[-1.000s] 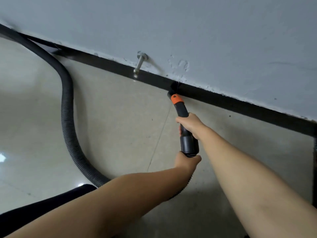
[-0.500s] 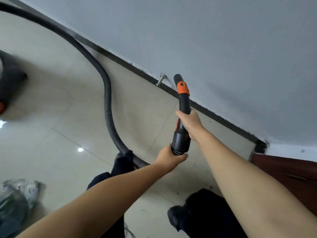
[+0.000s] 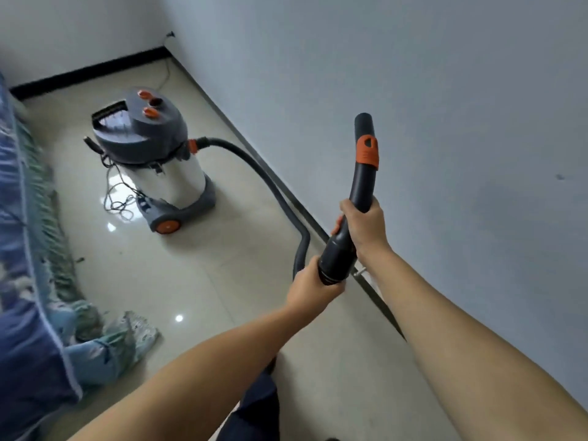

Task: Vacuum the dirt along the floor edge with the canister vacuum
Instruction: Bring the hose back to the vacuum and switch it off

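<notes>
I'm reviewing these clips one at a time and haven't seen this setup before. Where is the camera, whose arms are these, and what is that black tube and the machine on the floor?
There is no robot here. The picture comes from a wide-angle camera worn on a person's head, looking forward and down, so the two bare arms are the wearer's own. The right hand grips the black vacuum wand, which has an orange collar and points up, off the floor. The left hand holds the wand's lower end, where the hose joins. That hose runs along the wall's dark baseboard back to the canister vacuum, a grey-topped drum on orange wheels standing on the glossy tile floor. Loose cable lies beside the drum. At the left edge is blue patterned bedding, partly spilling onto the floor.
</notes>
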Action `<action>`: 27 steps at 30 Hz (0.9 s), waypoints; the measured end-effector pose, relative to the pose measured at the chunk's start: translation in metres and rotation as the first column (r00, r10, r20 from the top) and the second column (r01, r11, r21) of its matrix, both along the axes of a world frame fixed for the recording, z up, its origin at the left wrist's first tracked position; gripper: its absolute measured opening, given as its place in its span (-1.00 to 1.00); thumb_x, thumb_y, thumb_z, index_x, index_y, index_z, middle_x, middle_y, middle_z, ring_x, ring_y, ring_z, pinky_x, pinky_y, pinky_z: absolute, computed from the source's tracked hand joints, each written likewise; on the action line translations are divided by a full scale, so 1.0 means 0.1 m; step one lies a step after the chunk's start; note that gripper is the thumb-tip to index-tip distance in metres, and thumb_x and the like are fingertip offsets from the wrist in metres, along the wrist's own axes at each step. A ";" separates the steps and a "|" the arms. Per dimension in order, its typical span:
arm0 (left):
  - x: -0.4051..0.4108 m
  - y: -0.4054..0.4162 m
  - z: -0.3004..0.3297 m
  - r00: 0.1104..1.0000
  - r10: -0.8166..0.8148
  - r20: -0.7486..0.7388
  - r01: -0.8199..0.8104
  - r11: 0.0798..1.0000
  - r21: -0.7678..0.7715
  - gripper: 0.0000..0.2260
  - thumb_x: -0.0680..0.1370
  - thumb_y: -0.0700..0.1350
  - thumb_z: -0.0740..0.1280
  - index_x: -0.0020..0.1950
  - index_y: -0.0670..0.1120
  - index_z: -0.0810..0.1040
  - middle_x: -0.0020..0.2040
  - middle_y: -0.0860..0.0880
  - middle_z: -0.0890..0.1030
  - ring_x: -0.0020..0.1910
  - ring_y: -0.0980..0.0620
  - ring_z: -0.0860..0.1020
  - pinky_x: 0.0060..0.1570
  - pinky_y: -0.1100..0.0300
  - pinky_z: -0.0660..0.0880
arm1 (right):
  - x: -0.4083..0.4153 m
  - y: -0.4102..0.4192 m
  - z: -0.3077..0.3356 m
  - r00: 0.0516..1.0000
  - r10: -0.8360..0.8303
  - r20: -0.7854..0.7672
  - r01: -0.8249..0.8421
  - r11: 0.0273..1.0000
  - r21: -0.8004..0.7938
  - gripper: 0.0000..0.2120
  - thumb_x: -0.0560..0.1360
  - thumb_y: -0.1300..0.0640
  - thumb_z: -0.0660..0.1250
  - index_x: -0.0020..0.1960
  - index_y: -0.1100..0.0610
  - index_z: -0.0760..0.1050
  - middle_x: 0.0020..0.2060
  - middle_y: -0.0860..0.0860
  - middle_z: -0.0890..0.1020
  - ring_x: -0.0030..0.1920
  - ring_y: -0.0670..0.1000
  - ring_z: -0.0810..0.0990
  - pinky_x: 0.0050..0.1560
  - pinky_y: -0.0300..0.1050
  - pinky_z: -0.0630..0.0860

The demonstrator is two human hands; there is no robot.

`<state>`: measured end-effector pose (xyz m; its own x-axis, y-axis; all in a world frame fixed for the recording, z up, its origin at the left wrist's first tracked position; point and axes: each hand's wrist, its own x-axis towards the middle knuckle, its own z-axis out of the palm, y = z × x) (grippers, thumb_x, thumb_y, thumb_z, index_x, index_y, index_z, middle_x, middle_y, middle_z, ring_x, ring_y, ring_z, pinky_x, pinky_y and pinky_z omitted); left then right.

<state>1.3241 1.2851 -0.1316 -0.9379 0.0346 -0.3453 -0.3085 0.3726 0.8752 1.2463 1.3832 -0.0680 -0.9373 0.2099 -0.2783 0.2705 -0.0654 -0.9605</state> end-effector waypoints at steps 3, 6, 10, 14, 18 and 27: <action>0.05 -0.26 0.28 0.983 0.177 -0.044 -0.172 0.981 0.092 -0.70 0.41 -0.07 0.45 0.07 0.05 0.44 -0.07 0.08 0.60 -0.10 0.08 0.59 -0.08 0.08 0.59 | -0.02 -0.45 0.38 0.981 0.168 -0.097 -0.166 0.986 0.033 -0.87 0.49 0.29 0.30 -0.05 0.13 0.37 -0.47 0.08 0.48 -0.55 0.02 0.45 -0.47 -0.14 0.50; 0.00 -0.66 0.54 0.947 0.315 -0.063 -0.290 0.922 0.257 -0.66 0.42 -0.10 0.45 0.16 0.06 0.46 -0.04 0.08 0.62 -0.12 0.19 0.58 -0.15 0.28 0.55 | -0.09 -1.00 0.72 0.929 0.322 -0.184 -0.310 0.946 0.089 -0.84 0.50 0.27 0.31 0.03 0.16 0.38 -0.43 0.10 0.50 -0.50 0.03 0.48 -0.42 -0.11 0.54; -0.23 -1.38 0.79 0.906 0.407 -0.117 -0.356 0.882 0.309 -0.65 0.44 -0.17 0.42 0.20 0.00 0.48 0.01 0.01 0.63 -0.02 0.11 0.59 -0.11 0.31 0.50 | -0.38 -1.79 0.98 0.878 0.408 -0.250 -0.395 0.913 0.103 -0.78 0.50 0.26 0.32 0.13 0.19 0.39 -0.38 0.10 0.51 -0.46 0.03 0.50 -0.36 -0.08 0.57; -0.65 -2.28 0.91 0.887 0.441 -0.139 -0.389 0.873 0.292 -0.69 0.44 -0.16 0.43 0.16 -0.02 0.49 -0.05 0.02 0.62 -0.06 0.07 0.58 -0.12 0.27 0.48 | -0.80 -2.67 1.09 0.870 0.420 -0.259 -0.425 0.904 0.041 -0.75 0.51 0.25 0.32 0.16 0.20 0.39 -0.38 0.08 0.52 -0.46 0.02 0.50 -0.36 -0.08 0.55; -1.09 -3.13 1.05 0.887 0.425 -0.182 -0.384 0.896 0.221 -0.72 0.42 -0.15 0.44 0.08 0.01 0.49 -0.08 0.04 0.61 -0.06 0.05 0.58 -0.05 0.15 0.53 | -1.19 -3.46 1.24 0.859 0.423 -0.288 -0.442 0.897 -0.002 -0.82 0.52 0.28 0.31 0.06 0.12 0.39 -0.40 0.07 0.51 -0.47 0.02 0.49 -0.38 -0.09 0.56; -2.21 -3.89 1.07 0.938 0.305 -0.164 -0.286 0.949 0.130 -0.76 0.42 -0.13 0.41 0.07 -0.08 0.52 -0.09 -0.08 0.64 -0.08 -0.02 0.60 0.01 -0.01 0.56 | -2.38 -4.14 1.10 0.930 0.270 -0.248 -0.275 0.961 0.018 -0.78 0.48 0.22 0.33 0.09 0.14 0.37 -0.39 0.10 0.51 -0.48 0.07 0.50 -0.31 -0.05 0.55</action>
